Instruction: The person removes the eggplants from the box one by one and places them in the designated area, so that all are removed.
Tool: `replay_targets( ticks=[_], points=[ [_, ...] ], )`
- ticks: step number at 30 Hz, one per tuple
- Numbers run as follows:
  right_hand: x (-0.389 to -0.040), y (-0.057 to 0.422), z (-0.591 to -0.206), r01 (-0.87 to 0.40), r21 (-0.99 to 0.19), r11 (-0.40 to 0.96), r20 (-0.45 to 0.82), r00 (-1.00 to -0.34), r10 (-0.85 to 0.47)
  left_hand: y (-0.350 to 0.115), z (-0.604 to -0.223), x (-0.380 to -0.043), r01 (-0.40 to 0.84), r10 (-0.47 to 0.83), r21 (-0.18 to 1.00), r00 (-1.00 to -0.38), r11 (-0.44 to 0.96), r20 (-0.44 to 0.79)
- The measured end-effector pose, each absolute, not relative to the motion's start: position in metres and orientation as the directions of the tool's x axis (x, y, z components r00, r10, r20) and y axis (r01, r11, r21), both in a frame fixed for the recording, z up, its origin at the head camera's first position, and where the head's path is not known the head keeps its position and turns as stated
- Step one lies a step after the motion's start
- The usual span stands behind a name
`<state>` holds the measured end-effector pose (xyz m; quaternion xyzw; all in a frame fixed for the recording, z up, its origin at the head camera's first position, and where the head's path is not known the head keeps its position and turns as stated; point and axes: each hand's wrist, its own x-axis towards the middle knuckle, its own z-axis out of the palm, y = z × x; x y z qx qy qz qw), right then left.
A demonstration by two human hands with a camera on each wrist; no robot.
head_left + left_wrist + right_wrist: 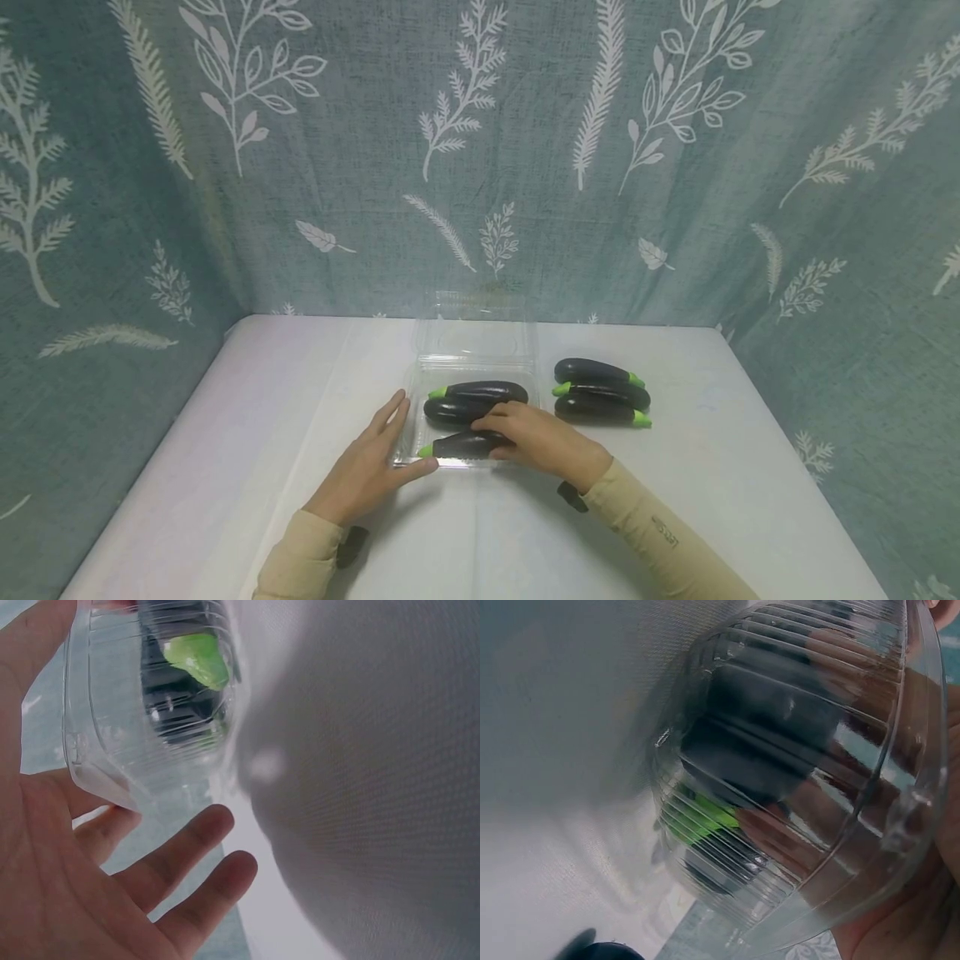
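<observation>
Sleeves [660, 535] cropped, hands [543, 440] at clear box [480, 370], front eggplant [461, 446] part-hidden

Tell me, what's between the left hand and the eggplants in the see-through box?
The ridged, clear side of the box. The left wrist view shows the eggplants behind it and the left hand outside.

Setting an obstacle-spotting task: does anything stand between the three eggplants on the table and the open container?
Yes: between those eggplants and the container stand its clear side wall and, over the near part, the right hand.
</observation>
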<state>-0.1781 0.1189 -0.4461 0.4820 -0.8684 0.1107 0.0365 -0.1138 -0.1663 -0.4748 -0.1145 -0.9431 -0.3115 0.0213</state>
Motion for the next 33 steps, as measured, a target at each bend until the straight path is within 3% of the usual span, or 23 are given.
replay_targets(
  ticks=[22,33],
  points=[
    [-0.179,0.129,-0.440,-0.838,-0.192,0.511,0.223,-0.544,-0.809,-0.166,-0.474,-0.114,0.232,0.201,0.588,-0.972,0.774,0.119],
    [-0.177,0.138,-0.428,-0.852,-0.180,0.493,0.345,-0.523,-0.779,-0.166,-0.474,-0.114,0.241,0.201,0.580,-0.970,0.778,0.133]
  ],
)
